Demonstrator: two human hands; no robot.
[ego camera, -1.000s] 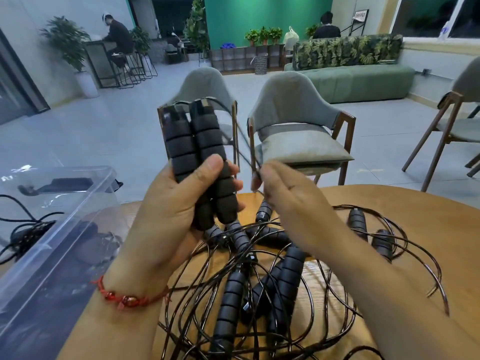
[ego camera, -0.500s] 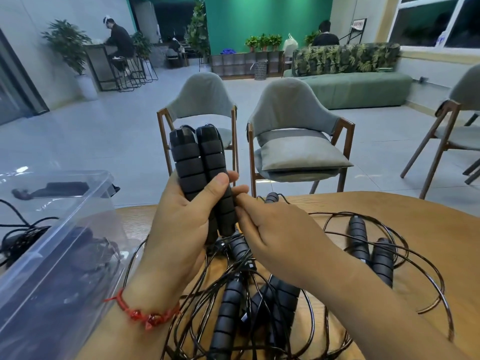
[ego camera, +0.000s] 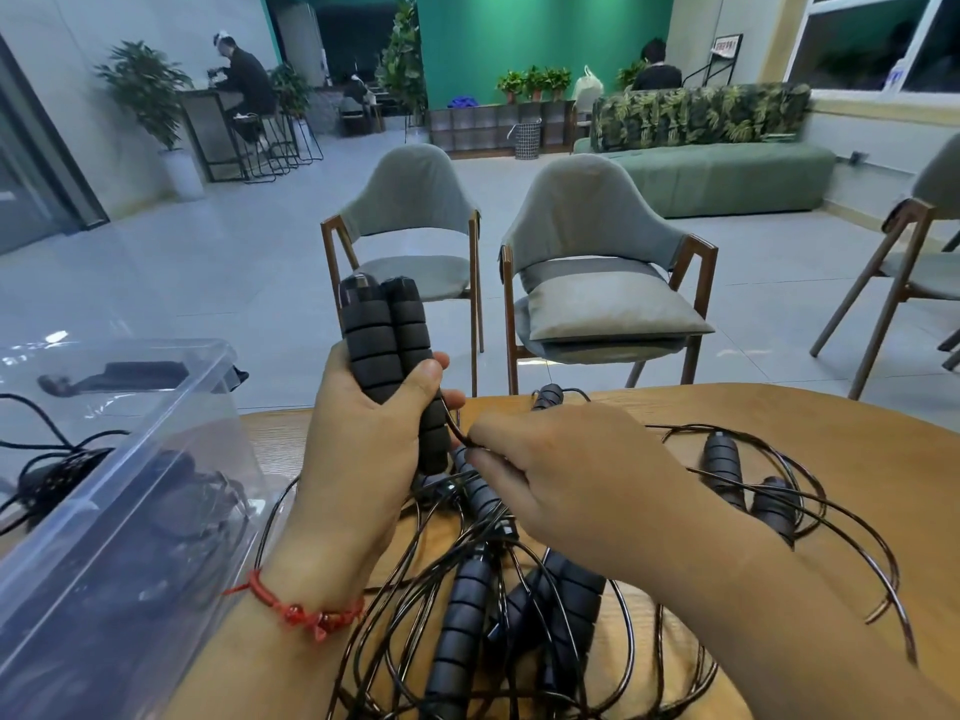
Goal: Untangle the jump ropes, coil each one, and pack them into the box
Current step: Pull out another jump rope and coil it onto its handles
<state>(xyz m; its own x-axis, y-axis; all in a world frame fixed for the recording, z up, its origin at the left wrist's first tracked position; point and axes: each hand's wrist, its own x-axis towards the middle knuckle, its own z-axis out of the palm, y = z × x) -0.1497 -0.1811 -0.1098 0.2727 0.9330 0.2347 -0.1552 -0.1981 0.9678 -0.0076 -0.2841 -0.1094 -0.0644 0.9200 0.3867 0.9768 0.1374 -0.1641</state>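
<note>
1. While the left hand (ego camera: 363, 433) wraps its fingers and thumb round 2 black foam handles (ego camera: 387, 345) held upright side by side above the table's far edge, the right hand (ego camera: 561, 475) pinches a thin black cord (ego camera: 451, 427) just beside their lower ends.
2. The other jump ropes (ego camera: 493, 589) lie in a tangle on the round wooden table (ego camera: 831, 433), under and between both forearms, with 2 spare handles (ego camera: 722, 470) lying toward the right.
3. A clear plastic box (ego camera: 130, 485) stands at the left, just beside the left forearm, and dark shapes show through its wall.
4. Beyond the table stand 2 grey, wood-framed chairs (ego camera: 410, 200); the right one carries a cushion (ego camera: 608, 309).
5. Pale floor tiles (ego camera: 208, 262) run back to a green wall (ego camera: 519, 33), with a green sofa (ego camera: 727, 174) at the right and a potted plant (ego camera: 145, 90) at the left near a person (ego camera: 244, 80) seated at a high counter.
</note>
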